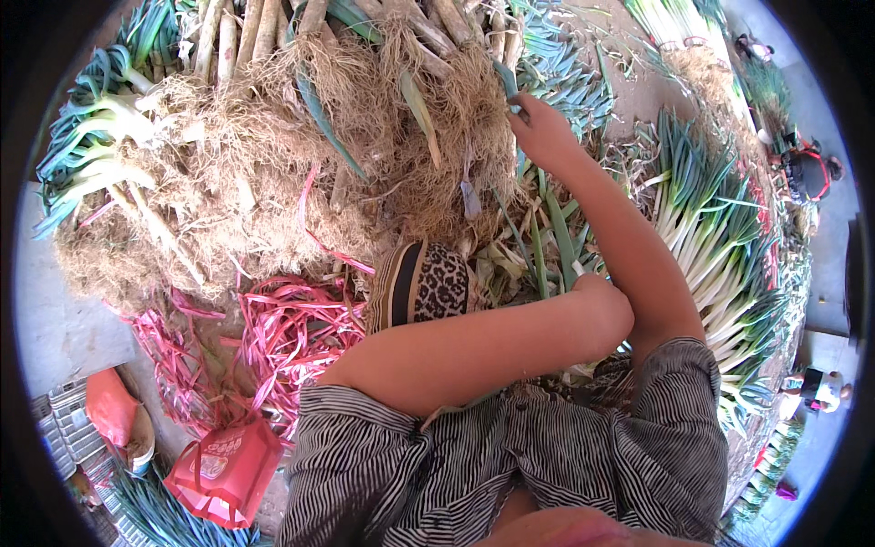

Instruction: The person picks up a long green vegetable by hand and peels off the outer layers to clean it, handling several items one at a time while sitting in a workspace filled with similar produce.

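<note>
My right hand (543, 133) is at the upper right of the big leek pile, its thumb and fingertips closed around a blue-green leek leaf (507, 81). Beside it hang the tangled roots (472, 102) of leeks whose pale stalks point away from me. My left arm crosses in front of my body. The left hand (596, 286) is bent away beyond the wrist and mostly hidden, close to a short white stalk end (578, 268) and green leek leaves (560, 236). Its grip cannot be made out.
Cleaned leeks (690, 239) lie in a long row at right. Pink plastic strips (294, 328) are heaped at left, above a red bag (225, 472). A leopard-print and striped cloth item (434, 284) lies just beyond my left arm. People (810, 171) are at the far right.
</note>
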The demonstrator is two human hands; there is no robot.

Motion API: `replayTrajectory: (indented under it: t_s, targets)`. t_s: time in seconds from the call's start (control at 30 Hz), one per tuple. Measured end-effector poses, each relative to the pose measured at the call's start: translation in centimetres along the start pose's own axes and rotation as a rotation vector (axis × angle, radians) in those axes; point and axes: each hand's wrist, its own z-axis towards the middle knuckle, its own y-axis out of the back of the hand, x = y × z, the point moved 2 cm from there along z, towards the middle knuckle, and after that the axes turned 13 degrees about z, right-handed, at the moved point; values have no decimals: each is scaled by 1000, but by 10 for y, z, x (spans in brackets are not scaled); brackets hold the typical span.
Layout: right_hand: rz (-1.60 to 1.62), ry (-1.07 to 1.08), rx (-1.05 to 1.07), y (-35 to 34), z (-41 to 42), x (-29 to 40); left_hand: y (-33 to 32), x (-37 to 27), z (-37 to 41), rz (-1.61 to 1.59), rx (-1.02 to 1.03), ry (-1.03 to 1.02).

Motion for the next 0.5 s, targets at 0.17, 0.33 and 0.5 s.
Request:
replayTrajectory:
  t_s: [0.17, 0.33, 0.5]
  targets:
    - [-19, -184, 98, -31, 33, 17, -15, 15, -10, -39, -179, 145]
    - [-35, -250, -79, -45, 26, 10, 8, 23, -29, -39, 72, 95]
    - [33, -304, -109, -35, 27, -11, 6, 28, -26, -56, 50, 124]
